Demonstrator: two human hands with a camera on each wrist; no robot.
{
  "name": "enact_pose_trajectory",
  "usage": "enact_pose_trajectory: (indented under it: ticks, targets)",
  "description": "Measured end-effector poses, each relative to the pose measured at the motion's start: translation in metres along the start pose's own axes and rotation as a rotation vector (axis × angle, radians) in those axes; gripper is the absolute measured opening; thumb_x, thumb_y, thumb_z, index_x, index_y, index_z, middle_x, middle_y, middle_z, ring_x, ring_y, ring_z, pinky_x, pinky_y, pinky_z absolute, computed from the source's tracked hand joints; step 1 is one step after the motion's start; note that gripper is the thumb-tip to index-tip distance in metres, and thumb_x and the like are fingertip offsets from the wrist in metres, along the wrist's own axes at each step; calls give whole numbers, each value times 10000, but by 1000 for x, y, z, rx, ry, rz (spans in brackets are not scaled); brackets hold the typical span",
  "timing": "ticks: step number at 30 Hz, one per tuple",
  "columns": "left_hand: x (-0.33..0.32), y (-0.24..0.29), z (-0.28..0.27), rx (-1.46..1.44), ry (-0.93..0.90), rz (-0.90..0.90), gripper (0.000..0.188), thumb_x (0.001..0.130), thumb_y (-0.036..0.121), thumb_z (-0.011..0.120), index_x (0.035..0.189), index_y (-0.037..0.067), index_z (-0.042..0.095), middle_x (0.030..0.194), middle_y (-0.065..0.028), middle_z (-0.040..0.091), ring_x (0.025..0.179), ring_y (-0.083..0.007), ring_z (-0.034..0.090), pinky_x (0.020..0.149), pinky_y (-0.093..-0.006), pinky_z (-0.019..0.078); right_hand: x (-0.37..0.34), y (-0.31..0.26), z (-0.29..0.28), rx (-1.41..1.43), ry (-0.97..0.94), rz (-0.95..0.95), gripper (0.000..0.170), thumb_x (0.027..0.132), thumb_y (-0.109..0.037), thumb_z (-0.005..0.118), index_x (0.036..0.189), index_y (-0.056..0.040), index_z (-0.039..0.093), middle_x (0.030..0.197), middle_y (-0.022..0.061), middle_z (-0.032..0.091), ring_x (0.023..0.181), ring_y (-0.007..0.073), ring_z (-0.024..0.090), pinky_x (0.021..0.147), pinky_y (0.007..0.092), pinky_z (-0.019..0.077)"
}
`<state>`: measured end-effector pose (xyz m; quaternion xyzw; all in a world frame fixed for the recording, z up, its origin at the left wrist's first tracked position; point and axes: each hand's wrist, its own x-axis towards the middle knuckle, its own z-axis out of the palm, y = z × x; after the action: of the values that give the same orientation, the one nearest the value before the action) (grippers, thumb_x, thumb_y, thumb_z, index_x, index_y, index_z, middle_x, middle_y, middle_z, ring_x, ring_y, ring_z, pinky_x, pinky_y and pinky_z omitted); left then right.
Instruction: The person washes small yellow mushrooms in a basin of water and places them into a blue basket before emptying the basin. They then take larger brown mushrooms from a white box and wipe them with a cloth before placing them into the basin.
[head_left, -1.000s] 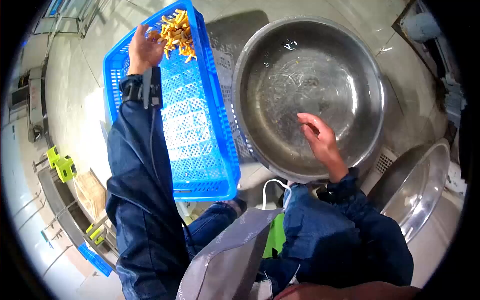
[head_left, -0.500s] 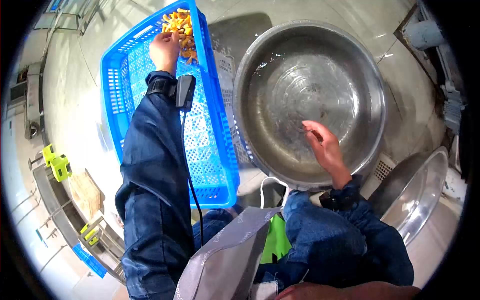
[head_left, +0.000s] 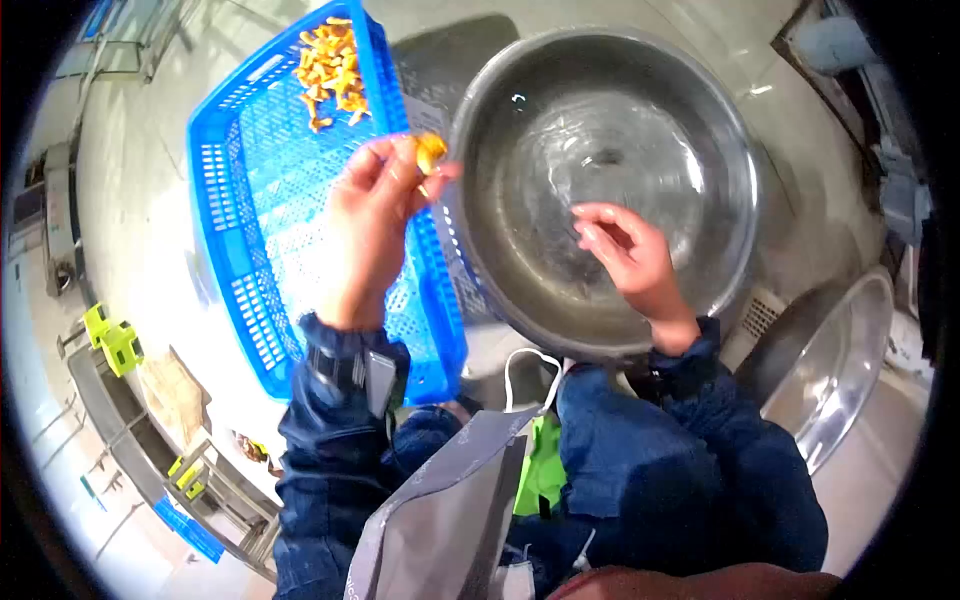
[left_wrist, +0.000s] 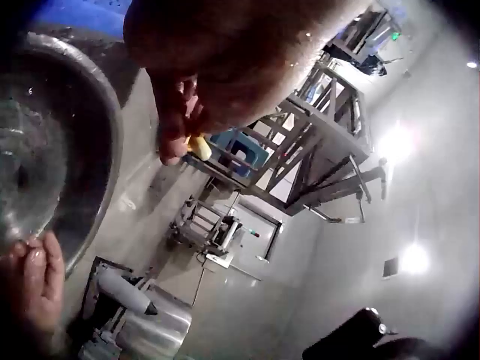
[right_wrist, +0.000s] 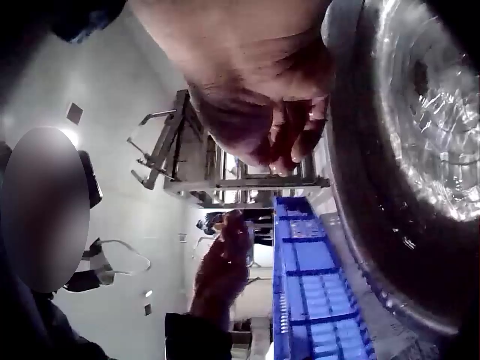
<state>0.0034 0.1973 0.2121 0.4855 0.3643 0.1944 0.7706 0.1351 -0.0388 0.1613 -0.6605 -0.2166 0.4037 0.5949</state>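
Note:
In the head view my left hand point(head_left: 372, 222) pinches a small yellow-orange piece point(head_left: 430, 153), like a mushroom, above the right rim of the blue perforated basket point(head_left: 272, 205). A pale bit of it point(left_wrist: 199, 148) sticks out past the fingers in the left wrist view. More such pieces point(head_left: 330, 68) lie heaped at the basket's far end. Over the large round metal basin point(head_left: 610, 130), which holds water, hovers my right hand point(head_left: 645, 268), its fingers loosely curved with nothing visible in them. The right wrist view shows that hand point(right_wrist: 259, 82) beside the basin's rim.
A second metal basin point(head_left: 835, 370) leans tilted at the right. Pipes point(head_left: 835, 45) stand at the far right. To the left are a metal rack point(head_left: 115, 415) and bright green plastic pieces point(head_left: 120, 343). A grey sheet point(head_left: 440, 500) hangs close below the camera.
My left hand has come from the heap at the basket's far end toward the basin, now with a yellow piece between its fingers. The right hand has stayed over the basin with little movement.

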Motion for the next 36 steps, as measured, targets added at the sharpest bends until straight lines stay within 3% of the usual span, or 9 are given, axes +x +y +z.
enact_pose_trajectory:
  ticks: [9,12,16,23,26,28,31,35,36]
  targets:
    - [-76,-83,50,-284,63,-299,199,946,76,578,1111,-32,600,1004,-102,665,886,-154,659,775,-223,545,7,-26,24,-240,-108,-233,166,884,-105,651,1035,-41,677,902,92,663,761,137,662,660,265,516]
    - [-78,-90,52,-226,42,-282,215,941,70,585,1130,-33,581,1019,-99,660,903,-147,653,789,-232,542,4,-24,19,-359,-127,-172,166,876,-138,649,1018,-60,683,906,105,662,745,202,667,653,287,517]
    - [-76,-90,53,16,43,-190,223,944,59,580,1141,-42,557,1003,-103,664,874,-122,638,767,-233,531,4,-19,16,-546,-110,-307,180,869,-178,651,995,-51,669,917,115,663,775,282,660,677,350,532]
    - [-73,-97,49,253,-28,-99,192,935,28,577,1114,-42,557,977,-88,652,841,-110,626,732,-233,521,5,-16,10,-704,-188,-399,167,795,-166,686,944,-91,679,948,99,672,846,304,650,692,384,519]
    - [-72,-96,52,310,-32,-91,182,934,22,575,1105,-37,559,970,-83,652,835,-105,626,722,-227,517,2,24,6,-882,-57,-590,140,757,-137,698,882,-87,657,862,61,660,725,256,649,614,358,513]
    - [-72,-95,52,332,-36,-102,176,937,13,565,1107,-27,560,978,-79,650,843,-107,626,731,-223,516,3,-15,14,-904,-149,-284,141,788,-172,692,900,-96,652,888,116,670,795,259,672,655,352,510]
    - [-70,-102,47,167,-48,-130,174,946,22,554,1115,-21,556,996,-83,647,851,-116,633,750,-228,522,3,-6,21,-657,-23,-183,122,836,-174,664,888,-70,626,833,118,662,743,265,672,656,355,515]
    - [-68,-100,47,-188,-8,-277,181,964,55,538,1135,-6,541,1007,-100,643,914,-174,656,772,-246,538,9,1,14,-288,144,-85,110,872,-47,595,977,-26,573,978,160,648,849,288,663,737,366,522]
    - [-69,-99,47,-239,4,-298,186,960,52,543,1139,0,539,1011,-107,644,938,-203,658,779,-256,538,12,7,6,-348,135,-229,155,874,24,544,1025,-10,539,1062,165,637,945,319,641,805,377,511]
